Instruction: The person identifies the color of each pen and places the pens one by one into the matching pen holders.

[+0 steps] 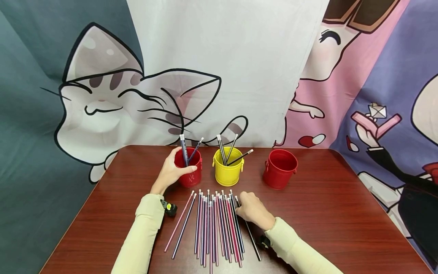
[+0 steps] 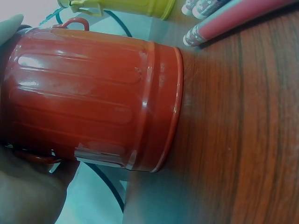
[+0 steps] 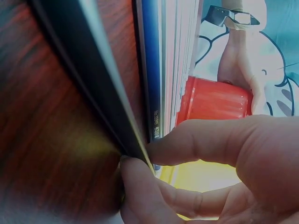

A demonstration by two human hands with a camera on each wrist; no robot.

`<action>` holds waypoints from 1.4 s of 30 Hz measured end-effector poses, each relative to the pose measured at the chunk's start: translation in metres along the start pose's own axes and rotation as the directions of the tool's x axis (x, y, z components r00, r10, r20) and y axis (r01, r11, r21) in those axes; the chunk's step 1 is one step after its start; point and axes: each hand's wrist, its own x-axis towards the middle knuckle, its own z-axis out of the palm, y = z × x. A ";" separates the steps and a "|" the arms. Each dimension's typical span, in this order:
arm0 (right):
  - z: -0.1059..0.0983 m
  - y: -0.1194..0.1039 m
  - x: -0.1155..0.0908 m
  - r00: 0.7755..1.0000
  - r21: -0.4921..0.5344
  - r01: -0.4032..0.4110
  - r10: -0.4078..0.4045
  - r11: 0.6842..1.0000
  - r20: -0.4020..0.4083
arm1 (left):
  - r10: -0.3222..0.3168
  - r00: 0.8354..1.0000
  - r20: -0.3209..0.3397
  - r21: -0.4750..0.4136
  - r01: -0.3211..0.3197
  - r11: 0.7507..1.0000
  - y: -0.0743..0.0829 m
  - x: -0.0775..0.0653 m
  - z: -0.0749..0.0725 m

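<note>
My left hand point(image 1: 173, 170) grips the left red bucket point(image 2: 93, 98) at its rim, thumb along the near side. A few pencils point(image 1: 185, 150) stand in that bucket, eraser ends up. At the right end of the pencil spread, my right hand point(image 1: 254, 209) pinches a black pencil point(image 1: 253, 241) near its eraser end. In the right wrist view, thumb and finger meet on the black pencil point(image 3: 100, 84), which lies close along the table. The row of loose pencils point(image 1: 219, 228), mostly purple, pink and dark blue, fans out between my hands.
A yellow bucket point(image 1: 227, 177) with several pencils stands behind the row. To its right is another red bucket point(image 1: 278, 175) with nothing showing inside. Two pencils point(image 1: 184, 224) lie apart at the row's left. A cartoon-printed cloth point(image 1: 239, 57) hangs behind the table point(image 1: 328, 213).
</note>
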 end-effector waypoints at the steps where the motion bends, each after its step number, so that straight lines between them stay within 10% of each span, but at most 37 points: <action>1: 0.000 0.000 0.000 1.000 0.001 -0.001 0.001 1.000 -0.001 | 0.003 1.000 -0.005 0.002 -0.003 1.000 -0.001 0.000 0.000; 25: 0.002 0.007 0.002 0.996 0.061 -0.088 0.088 0.994 0.004 | -0.025 0.999 0.028 0.027 0.024 0.999 0.001 0.000 0.002; 30: 0.000 0.008 0.002 0.997 0.106 -0.079 0.080 0.991 -0.006 | 0.009 0.997 -0.074 0.130 0.001 0.992 0.011 -0.004 0.003; 33: -0.003 0.008 0.001 0.998 0.134 -0.062 0.066 0.989 -0.023 | 0.113 0.966 -0.233 0.193 -0.068 0.979 0.023 -0.010 0.009; 38: -0.011 0.008 -0.001 0.997 0.190 -0.049 0.060 0.981 -0.049 | 0.367 0.857 -0.361 0.193 -0.316 0.929 0.053 -0.020 0.032; 42: -0.018 0.008 -0.001 0.996 0.247 -0.025 0.046 0.969 -0.078 | 0.448 0.870 -0.207 0.144 -0.425 0.893 0.068 -0.028 0.056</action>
